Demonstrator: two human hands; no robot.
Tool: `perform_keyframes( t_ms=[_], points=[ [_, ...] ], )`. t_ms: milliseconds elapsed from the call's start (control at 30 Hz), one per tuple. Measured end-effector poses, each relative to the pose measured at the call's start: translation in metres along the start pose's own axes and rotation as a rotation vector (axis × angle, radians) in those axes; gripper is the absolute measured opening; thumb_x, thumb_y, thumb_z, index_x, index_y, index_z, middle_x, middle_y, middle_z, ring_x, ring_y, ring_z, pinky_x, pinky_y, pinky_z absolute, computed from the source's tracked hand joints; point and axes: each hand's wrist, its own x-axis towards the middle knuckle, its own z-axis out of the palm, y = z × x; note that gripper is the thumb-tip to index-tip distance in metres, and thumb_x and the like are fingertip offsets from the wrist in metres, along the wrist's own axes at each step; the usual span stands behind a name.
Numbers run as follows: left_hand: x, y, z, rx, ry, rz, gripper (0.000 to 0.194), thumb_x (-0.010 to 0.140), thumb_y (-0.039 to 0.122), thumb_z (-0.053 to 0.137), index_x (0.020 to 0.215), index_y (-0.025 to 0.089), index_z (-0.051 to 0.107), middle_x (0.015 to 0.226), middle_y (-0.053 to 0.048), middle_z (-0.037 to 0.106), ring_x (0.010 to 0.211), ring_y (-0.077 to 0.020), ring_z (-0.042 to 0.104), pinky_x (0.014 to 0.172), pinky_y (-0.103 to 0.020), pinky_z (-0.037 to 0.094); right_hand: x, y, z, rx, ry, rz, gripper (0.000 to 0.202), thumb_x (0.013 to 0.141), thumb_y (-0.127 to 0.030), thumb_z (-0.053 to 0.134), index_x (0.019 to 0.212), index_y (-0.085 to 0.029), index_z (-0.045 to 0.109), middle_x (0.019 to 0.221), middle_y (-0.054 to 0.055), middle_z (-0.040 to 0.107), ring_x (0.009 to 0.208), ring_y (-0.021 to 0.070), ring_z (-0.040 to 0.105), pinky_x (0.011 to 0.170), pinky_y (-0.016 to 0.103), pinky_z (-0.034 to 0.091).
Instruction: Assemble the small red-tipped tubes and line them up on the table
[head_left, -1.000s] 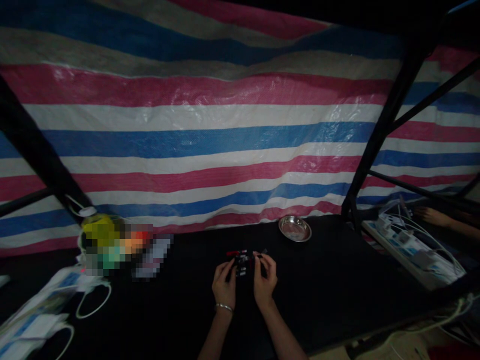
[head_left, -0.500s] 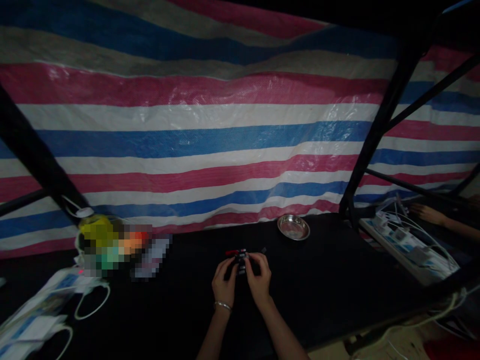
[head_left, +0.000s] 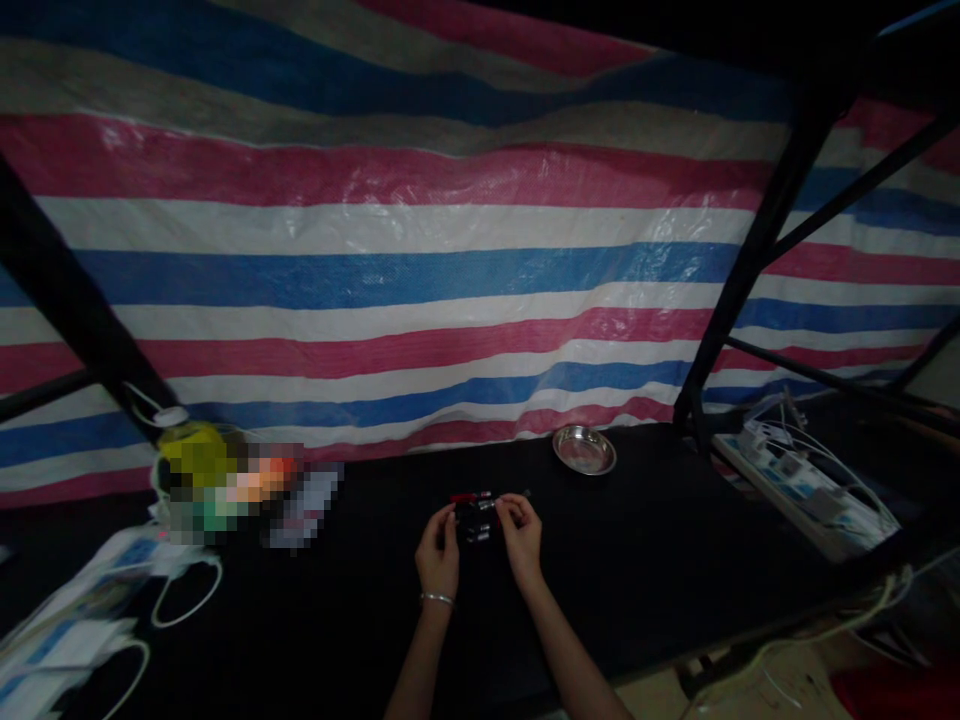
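Several small dark cylindrical pieces with shiny metal ends [head_left: 478, 535] lie in a group on the black table [head_left: 637, 560], between my hands. One piece at the back of the group is red [head_left: 463, 497]. At the left of the group, my left hand [head_left: 437, 550], with a silver bracelet at the wrist, has thumb and forefinger brought together near the pieces' ends; what lies between them is too small to tell. My right hand [head_left: 520, 535] pinches at the right end of a dark piece, and a small dark tip shows beyond its fingers.
A round metal dish [head_left: 584, 451] stands at the back against the striped sheet [head_left: 420, 280]. Power strips with white cables [head_left: 810, 480] are at the right, more [head_left: 97, 600] at the left. A yellow bottle [head_left: 196, 455] and blurred items are at the back left. Black posts flank the table.
My hands have moved apart, the left one leftward, so more of the pieces shows between them. The other person's hand at the far right has mostly gone from view. The camera has shifted slightly.
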Motion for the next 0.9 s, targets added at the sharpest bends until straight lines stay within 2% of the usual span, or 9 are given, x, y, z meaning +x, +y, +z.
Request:
perform_keyframes(
  t_ms=[167, 300, 400, 567, 900],
  points=[
    [0.01, -0.015, -0.007, 0.064, 0.049, -0.042, 0.036, 0.076, 0.046, 0.05, 0.096, 0.017, 0.059, 0.084, -0.007, 0.067, 0.081, -0.0212, 0.063, 0.077, -0.034, 0.048, -0.001, 0.008, -0.001, -0.155, -0.039, -0.068, 0.026, 0.072, -0.038, 0.063, 0.084, -0.016, 0.068, 0.084, 0.007, 0.067, 0.078, 0.0189, 0.063, 0.076, 0.032, 0.048],
    [0.013, -0.017, -0.013, 0.375, 0.08, -0.133, 0.023, 0.078, 0.028, 0.049, 0.097, 0.019, 0.058, 0.088, -0.007, 0.068, 0.091, -0.0243, 0.06, 0.086, -0.041, 0.04, -0.004, 0.01, -0.004, -0.456, -0.101, -0.158, 0.018, 0.075, -0.03, 0.06, 0.084, -0.022, 0.073, 0.09, 0.009, 0.065, 0.089, 0.0216, 0.06, 0.084, 0.036, 0.044],
    [0.013, -0.011, -0.014, 0.551, 0.054, -0.212, 0.021, 0.08, 0.022, 0.048, 0.099, 0.02, 0.057, 0.093, -0.006, 0.069, 0.099, -0.0255, 0.057, 0.09, -0.044, 0.034, -0.006, 0.011, -0.005, -0.581, -0.141, -0.166, 0.019, 0.076, -0.026, 0.058, 0.085, -0.025, 0.074, 0.09, 0.009, 0.065, 0.088, 0.0219, 0.06, 0.082, 0.037, 0.044],
    [0.011, -0.005, -0.013, 0.62, 0.014, -0.208, 0.022, 0.079, 0.022, 0.048, 0.099, 0.021, 0.057, 0.094, -0.006, 0.069, 0.102, -0.0267, 0.054, 0.088, -0.044, 0.03, -0.006, 0.015, -0.005, -0.583, -0.106, -0.215, 0.019, 0.075, -0.025, 0.057, 0.085, -0.025, 0.074, 0.084, 0.009, 0.065, 0.08, 0.0209, 0.06, 0.077, 0.035, 0.046],
    [0.011, -0.004, -0.012, 0.637, 0.047, -0.207, 0.018, 0.077, 0.023, 0.05, 0.09, 0.022, 0.061, 0.087, -0.005, 0.07, 0.1, -0.0264, 0.055, 0.088, -0.044, 0.026, -0.007, 0.012, -0.004, -0.586, -0.114, -0.216, 0.021, 0.074, -0.021, 0.056, 0.085, -0.025, 0.074, 0.082, 0.007, 0.067, 0.084, 0.0222, 0.058, 0.079, 0.036, 0.044]
  ],
)
